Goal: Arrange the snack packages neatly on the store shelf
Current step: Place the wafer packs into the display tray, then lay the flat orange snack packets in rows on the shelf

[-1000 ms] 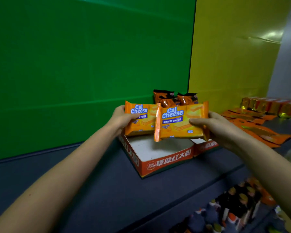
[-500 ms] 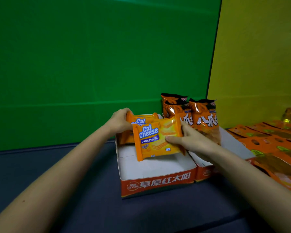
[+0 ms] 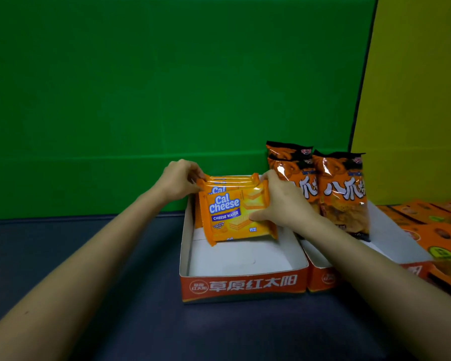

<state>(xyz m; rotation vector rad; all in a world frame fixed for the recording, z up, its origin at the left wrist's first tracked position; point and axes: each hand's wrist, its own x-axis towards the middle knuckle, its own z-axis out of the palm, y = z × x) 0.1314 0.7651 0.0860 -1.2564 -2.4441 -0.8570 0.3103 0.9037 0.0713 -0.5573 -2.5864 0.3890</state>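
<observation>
Both hands are in the open display tray point(image 3: 245, 285), centre of frame, white inside with an orange front wall and white Chinese lettering.

Right hand point(image 3: 284, 201): fingers wrapped over the right edge of the front Cal Cheese wafer pack point(image 3: 235, 217), thumb pressed on its face. Pack stands tilted on its lower edge in the back half of the tray, label toward the camera.

Left hand point(image 3: 179, 182): fingers pinched on the upper-left corner of the rear wafer packs point(image 3: 229, 181), which stand just behind the front pack and touch it. They look like two or three packs; exact count unclear.

Front half of the tray floor is bare.

Second tray point(image 3: 391, 230) sits just right of the first, walls touching. Two upright orange-and-black snack bags point(image 3: 341, 194) stand at its back, right of centre, and the right hand overlaps the nearer one.

Flat orange packets point(image 3: 427, 230) lie at the right edge of the frame, partly blurred.

Everything rests on a dark blue shelf point(image 3: 115, 256). Green back panel point(image 3: 141, 87) fills the upper left and centre, yellow panel point(image 3: 414, 87) the upper right.
</observation>
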